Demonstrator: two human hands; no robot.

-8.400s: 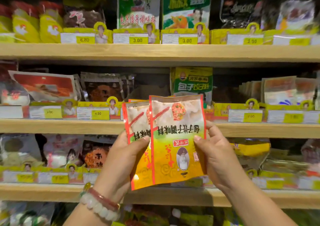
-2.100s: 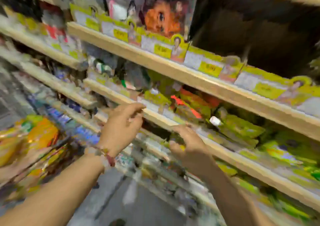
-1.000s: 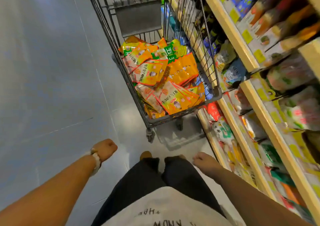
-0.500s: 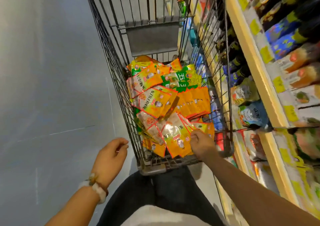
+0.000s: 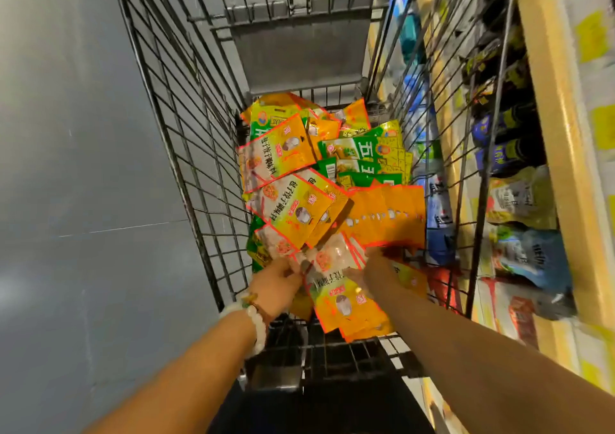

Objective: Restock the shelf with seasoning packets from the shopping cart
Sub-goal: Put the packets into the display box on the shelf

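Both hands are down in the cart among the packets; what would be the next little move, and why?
Probably lift the near orange packets out of the cart: the left hand and right hand already touch that bundle, and the shelf stands just to the right.

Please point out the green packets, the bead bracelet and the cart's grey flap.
green packets (image 5: 361,151), head view, front of the top packet.
bead bracelet (image 5: 258,329), head view, white beads at the left wrist.
grey flap (image 5: 299,57), head view, panel middle.

cart (image 5: 186,141) open on top, wire walls box in 9 and 3 o'clock, grey flap (image 5: 299,57) blocks 12. shelf (image 5: 549,134) tight at 3. floor (image 5: 66,167) wide open at 9.
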